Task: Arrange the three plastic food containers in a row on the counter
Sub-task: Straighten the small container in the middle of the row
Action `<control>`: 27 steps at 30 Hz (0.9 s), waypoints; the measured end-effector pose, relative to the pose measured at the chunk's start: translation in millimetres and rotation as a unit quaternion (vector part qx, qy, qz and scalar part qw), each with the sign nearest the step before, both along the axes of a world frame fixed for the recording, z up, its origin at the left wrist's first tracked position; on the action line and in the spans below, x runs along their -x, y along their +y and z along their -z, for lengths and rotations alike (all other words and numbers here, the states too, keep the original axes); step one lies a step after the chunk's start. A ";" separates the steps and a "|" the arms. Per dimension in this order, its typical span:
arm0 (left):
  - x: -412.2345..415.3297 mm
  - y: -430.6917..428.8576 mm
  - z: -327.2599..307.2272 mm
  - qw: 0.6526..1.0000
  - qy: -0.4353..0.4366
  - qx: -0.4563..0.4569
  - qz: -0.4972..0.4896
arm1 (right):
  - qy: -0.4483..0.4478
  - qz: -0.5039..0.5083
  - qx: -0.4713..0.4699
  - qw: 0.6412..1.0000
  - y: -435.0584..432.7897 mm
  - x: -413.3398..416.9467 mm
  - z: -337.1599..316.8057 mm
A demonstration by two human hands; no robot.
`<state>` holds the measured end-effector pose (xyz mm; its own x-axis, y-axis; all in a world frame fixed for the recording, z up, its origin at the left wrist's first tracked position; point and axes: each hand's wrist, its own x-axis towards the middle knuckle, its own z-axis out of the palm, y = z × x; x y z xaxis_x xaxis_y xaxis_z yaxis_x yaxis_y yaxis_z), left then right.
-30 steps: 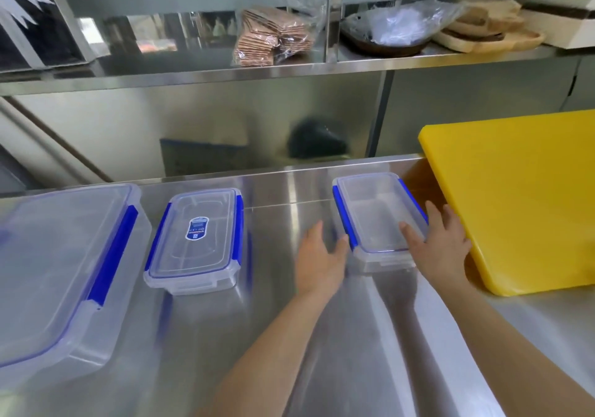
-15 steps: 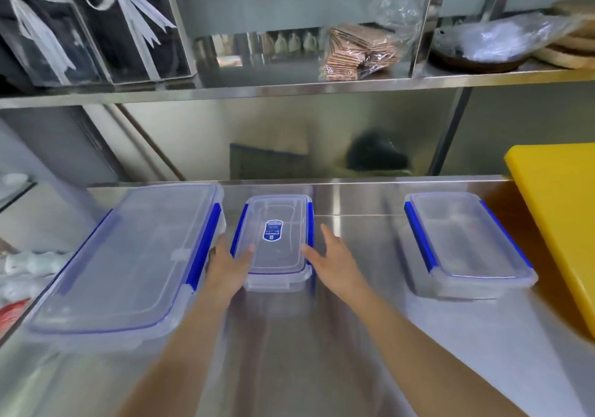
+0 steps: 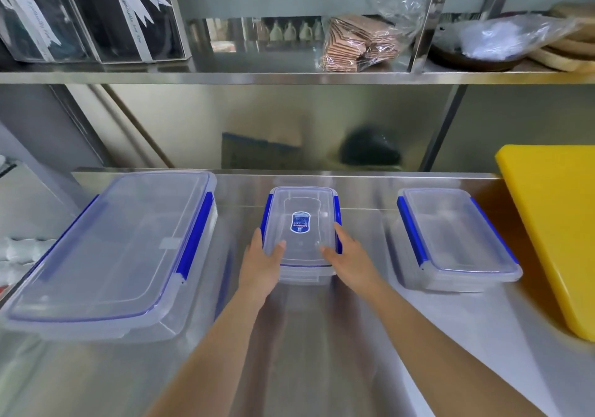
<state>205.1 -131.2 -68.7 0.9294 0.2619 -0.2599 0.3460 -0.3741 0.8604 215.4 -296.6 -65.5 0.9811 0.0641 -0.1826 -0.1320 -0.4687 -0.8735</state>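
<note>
Three clear plastic containers with blue clips lie on the steel counter (image 3: 322,336). The large container (image 3: 109,249) is at the left. In the middle sits the small container (image 3: 301,223) with a blue label on its lid. My left hand (image 3: 260,262) grips its near left corner and my right hand (image 3: 346,255) grips its near right corner, thumbs on the lid. Apart at the right rests the medium container (image 3: 454,236), untouched.
A thick yellow cutting board (image 3: 553,223) lies at the right edge of the counter. A steel shelf (image 3: 289,77) above holds clear boxes with ribbons (image 3: 87,14), a bag of brown wafers (image 3: 357,43) and wrapped dishes (image 3: 492,43).
Both hands left the right-hand container and went to the small labelled one. That container now sits farther right, with a wider gap from the large one.
</note>
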 end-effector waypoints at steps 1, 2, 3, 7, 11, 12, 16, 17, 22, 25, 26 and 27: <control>-1.0 -2.2 2.4 1.000 -0.001 -0.004 -0.005 | 0.006 -0.005 0.006 1.000 -2.3 -0.8 1.5; -0.6 -3.4 2.7 1.000 0.002 -0.011 -0.011 | 0.009 -0.014 0.009 1.000 -3.3 -2.0 3.8; -0.9 -4.4 3.9 1.000 0.002 -0.016 -0.015 | 0.015 -0.017 0.010 1.000 -3.7 -2.6 6.0; -0.2 -7.4 4.3 0.999 0.004 -0.032 -0.017 | 0.014 -0.019 0.019 1.000 -6.1 -2.1 8.3; 4.7 -5.4 -8.9 0.998 0.000 -0.065 -0.001 | 0.006 0.007 0.068 0.998 -5.2 1.9 3.0; 6.9 -2.8 -15.5 0.998 -0.008 -0.069 -0.004 | -0.021 0.025 0.089 0.995 -4.6 3.1 0.0; 21.1 27.6 -55.5 0.988 -0.101 -0.110 -0.045 | -0.143 0.069 0.162 0.974 13.6 11.9 -26.1; 25.1 41.8 -66.7 0.981 -0.133 -0.126 -0.063 | -0.162 0.061 0.165 0.971 23.4 13.7 -32.7; 33.5 146.6 -96.5 0.935 -0.155 -0.275 -0.159 | -0.065 -0.037 0.020 0.997 99.3 24.0 -52.5; 47.5 209.8 -93.7 0.913 -0.007 -0.353 -0.205 | 0.044 -0.097 -0.079 0.991 149.0 34.1 -55.8; 54.1 225.9 -91.0 0.919 0.030 -0.327 -0.216 | 0.068 -0.110 -0.094 0.987 163.9 36.3 -54.5; 60.0 239.9 -86.7 0.929 0.059 -0.290 -0.222 | 0.085 -0.117 -0.102 0.984 177.7 38.1 -52.9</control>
